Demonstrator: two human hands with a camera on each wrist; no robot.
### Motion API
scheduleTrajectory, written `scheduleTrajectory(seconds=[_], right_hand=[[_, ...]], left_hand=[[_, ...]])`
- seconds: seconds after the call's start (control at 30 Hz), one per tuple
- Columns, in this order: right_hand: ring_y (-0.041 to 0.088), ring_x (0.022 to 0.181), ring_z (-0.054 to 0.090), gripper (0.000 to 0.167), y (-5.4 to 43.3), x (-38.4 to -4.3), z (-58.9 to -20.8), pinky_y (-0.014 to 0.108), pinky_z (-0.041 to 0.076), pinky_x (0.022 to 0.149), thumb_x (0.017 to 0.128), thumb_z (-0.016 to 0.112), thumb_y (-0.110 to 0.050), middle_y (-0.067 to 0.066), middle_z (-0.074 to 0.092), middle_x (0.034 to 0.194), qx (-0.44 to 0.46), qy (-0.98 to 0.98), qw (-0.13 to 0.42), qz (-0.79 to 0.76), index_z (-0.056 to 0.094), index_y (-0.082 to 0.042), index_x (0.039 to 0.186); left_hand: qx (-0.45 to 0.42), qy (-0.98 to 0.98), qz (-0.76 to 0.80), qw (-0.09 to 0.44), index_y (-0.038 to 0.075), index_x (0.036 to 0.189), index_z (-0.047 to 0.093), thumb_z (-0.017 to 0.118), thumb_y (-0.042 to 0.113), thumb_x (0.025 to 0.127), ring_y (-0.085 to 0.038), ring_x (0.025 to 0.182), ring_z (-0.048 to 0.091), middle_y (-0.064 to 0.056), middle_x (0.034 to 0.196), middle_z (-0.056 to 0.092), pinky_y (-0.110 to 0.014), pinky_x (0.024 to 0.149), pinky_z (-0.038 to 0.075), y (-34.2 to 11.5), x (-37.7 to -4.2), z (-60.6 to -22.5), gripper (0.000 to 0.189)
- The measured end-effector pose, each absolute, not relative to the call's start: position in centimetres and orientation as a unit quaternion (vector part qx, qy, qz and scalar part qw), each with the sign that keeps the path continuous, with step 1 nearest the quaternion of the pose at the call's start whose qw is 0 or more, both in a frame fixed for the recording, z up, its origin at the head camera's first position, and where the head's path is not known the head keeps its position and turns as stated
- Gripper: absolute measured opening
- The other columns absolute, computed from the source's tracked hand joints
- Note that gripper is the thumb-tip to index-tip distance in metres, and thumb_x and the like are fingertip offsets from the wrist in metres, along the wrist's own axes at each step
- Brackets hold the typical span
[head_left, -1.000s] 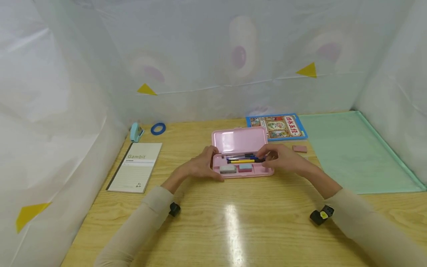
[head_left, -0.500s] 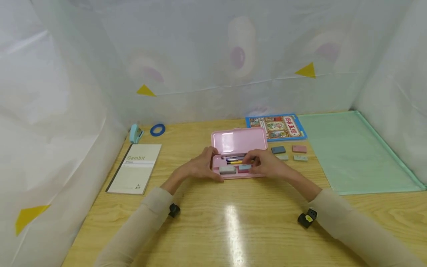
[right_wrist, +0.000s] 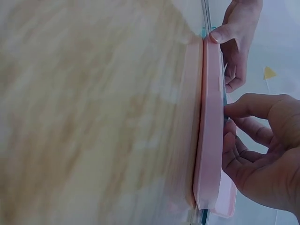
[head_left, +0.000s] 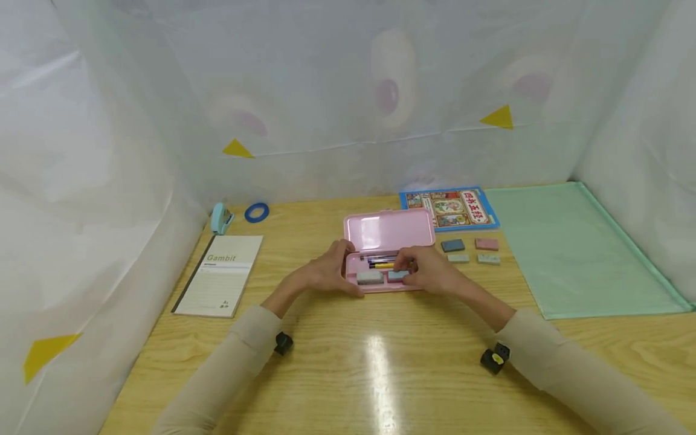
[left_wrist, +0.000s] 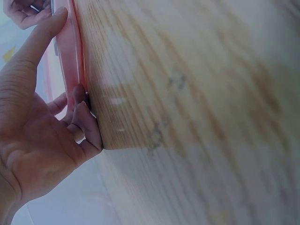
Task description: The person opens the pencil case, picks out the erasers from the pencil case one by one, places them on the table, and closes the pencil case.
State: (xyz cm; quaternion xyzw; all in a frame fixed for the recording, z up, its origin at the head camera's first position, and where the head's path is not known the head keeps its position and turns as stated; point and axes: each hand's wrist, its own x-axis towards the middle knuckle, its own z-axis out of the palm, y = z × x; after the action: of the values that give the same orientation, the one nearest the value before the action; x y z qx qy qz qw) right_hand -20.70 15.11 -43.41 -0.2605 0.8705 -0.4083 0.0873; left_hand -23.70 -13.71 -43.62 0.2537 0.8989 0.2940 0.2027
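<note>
Head view: we see the left hand (head_left: 326,270) gripping the glossy pink rectangular pencil case (head_left: 389,232). Inside, the right hand (head_left: 432,270), fingers nearly together, pinches the small pale-blue block eraser (head_left: 397,276), long axis left-right like the case's; a second ago those fingers were farther right.

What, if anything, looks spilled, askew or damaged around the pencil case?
Nothing stands out. The pink pencil case lies open on the wooden table, pens inside, and four erasers sit beside it in two tidy rows.
</note>
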Motion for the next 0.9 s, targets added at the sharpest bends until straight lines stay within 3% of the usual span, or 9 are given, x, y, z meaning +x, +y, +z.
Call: scheduleTrajectory(seconds=[0.2, 0.47, 0.9], right_hand=[[0.020, 0.079, 0.057, 0.021, 17.0, -20.6, -42.9, 0.030, 0.049, 0.068, 0.086, 0.074, 0.002, 0.006, 0.066, 0.093, -0.233, 0.861, 0.103, -0.440, 0.072, -0.009, 0.104], [0.024, 0.089, 0.060, 0.021, 21.6, -21.0, -42.0, 0.031, 0.051, 0.077, 0.088, 0.075, -0.002, 0.008, 0.068, 0.103, -0.187, 0.881, 0.076, -0.429, 0.073, -0.010, 0.107], [0.019, 0.088, 0.061, 0.016, 27.1, -20.0, -42.5, 0.029, 0.052, 0.075, 0.092, 0.073, -0.001, 0.008, 0.068, 0.106, -0.176, 0.902, 0.067, -0.388, 0.071, -0.007, 0.106]], left_hand=[[0.254, 0.899, 0.293, 0.202, 0.010, 0.138, 0.035, 0.093, 0.047, 0.074, -0.022, 0.114, 0.050, -0.009, 0.128, 0.043, -0.038, 0.103, 0.045, -13.7, -23.7, -43.7, 0.094], [0.251, 0.900, 0.292, 0.203, 0.011, 0.141, 0.034, 0.092, 0.048, 0.074, -0.022, 0.116, 0.050, -0.009, 0.130, 0.043, -0.039, 0.105, 0.044, -13.7, -23.8, -43.8, 0.097], [0.251, 0.900, 0.292, 0.202, 0.009, 0.142, 0.033, 0.092, 0.048, 0.074, -0.023, 0.116, 0.050, -0.009, 0.130, 0.043, -0.039, 0.105, 0.044, -13.7, -23.7, -43.6, 0.098]])
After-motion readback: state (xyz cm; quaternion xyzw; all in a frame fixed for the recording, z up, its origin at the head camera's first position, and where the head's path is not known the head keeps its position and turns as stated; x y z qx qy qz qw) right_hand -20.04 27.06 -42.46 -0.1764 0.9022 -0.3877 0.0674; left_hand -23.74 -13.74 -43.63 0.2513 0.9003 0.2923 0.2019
